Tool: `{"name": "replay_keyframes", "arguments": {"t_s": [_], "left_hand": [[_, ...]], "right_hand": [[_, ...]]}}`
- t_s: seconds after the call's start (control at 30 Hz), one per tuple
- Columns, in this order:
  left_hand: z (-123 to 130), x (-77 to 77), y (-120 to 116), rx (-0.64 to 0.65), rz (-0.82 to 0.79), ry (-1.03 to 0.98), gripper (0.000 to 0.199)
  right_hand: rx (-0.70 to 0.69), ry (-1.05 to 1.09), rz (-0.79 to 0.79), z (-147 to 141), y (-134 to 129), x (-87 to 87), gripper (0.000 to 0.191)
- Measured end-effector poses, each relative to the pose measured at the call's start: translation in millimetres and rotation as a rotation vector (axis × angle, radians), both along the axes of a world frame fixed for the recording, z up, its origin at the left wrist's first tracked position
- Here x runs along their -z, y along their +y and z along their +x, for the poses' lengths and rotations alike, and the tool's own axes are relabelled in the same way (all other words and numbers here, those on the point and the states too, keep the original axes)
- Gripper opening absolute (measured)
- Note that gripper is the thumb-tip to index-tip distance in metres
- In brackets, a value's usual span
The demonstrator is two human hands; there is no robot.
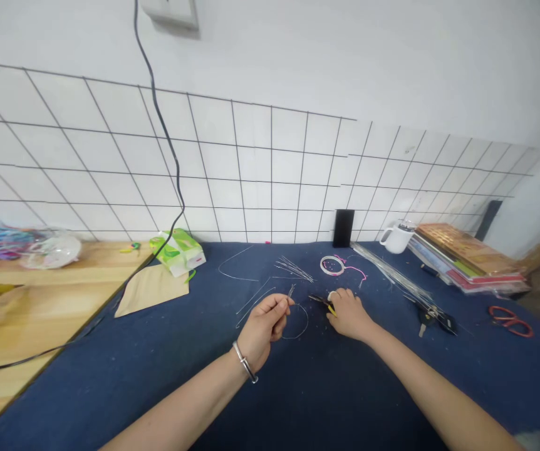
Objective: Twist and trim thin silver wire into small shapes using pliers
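Note:
My left hand (267, 322), with a silver bangle at the wrist, pinches a thin metal wire (307, 322). The wire curves into a loop at the right of the fingers, and a short twisted end (291, 290) sticks up above them. At the right, my right hand (351, 313) is closed over the handles of small pliers (319, 299) on the blue cloth. Their dark jaws point left and a bit of yellow handle shows. A small white round thing (331, 295) lies by its fingertips, partly hidden. Cut wires (293, 269) lie beyond my hands.
A beaded ring with pink thread (332, 265) lies behind my right hand. Further right are a wire bundle (392, 272), a white mug (396, 238), stacked books (472, 257), keys (425, 322) and red scissors (509, 321). Leftward are a tissue pack (178, 250) and a black cable (176, 169).

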State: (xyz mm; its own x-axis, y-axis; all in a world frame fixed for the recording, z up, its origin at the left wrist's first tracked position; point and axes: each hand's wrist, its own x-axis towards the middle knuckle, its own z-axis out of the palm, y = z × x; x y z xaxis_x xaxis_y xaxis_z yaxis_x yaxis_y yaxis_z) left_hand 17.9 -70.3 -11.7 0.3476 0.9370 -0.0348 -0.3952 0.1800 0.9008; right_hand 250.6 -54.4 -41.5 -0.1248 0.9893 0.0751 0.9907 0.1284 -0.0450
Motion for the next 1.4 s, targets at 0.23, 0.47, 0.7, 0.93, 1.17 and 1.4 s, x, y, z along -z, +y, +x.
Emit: {"name": "replay_keyframes", "arguments": {"t_s": [0.23, 0.47, 0.7, 0.93, 1.17, 1.4], "left_hand": [[1.2, -2.1, -0.8, 0.001, 0.011, 0.009, 0.021], [1.5, -1.9, 4.4, -0.024, -0.021, 0.012, 0.023], [-1.5, -0.3, 11.5, -0.067, -0.028, 0.022, 0.025], [-2.2, 10.6, 21.1, -0.015, -0.036, 0.104, 0.026], [-1.1, 17.1, 24.7, 0.064, -0.087, 0.196, 0.034], [-2.3, 17.5, 23.5, 0.129, -0.121, 0.146, 0.033]], "right_hand": [[-0.027, 0.176, 0.042, -5.2, -11.4, -7.0, 0.014], [-0.239, 0.924, -0.471, -33.0, -17.9, -36.9, 0.014], [-0.336, 0.822, -0.368, -54.0, -12.5, -49.9, 0.012], [-0.308, 0.660, -0.194, -57.0, -8.2, -39.6, 0.009], [-0.279, 0.594, -0.151, -52.4, -3.3, -36.6, 0.004], [-0.273, 0.582, -0.137, -48.2, -2.9, -36.7, 0.005]]}}
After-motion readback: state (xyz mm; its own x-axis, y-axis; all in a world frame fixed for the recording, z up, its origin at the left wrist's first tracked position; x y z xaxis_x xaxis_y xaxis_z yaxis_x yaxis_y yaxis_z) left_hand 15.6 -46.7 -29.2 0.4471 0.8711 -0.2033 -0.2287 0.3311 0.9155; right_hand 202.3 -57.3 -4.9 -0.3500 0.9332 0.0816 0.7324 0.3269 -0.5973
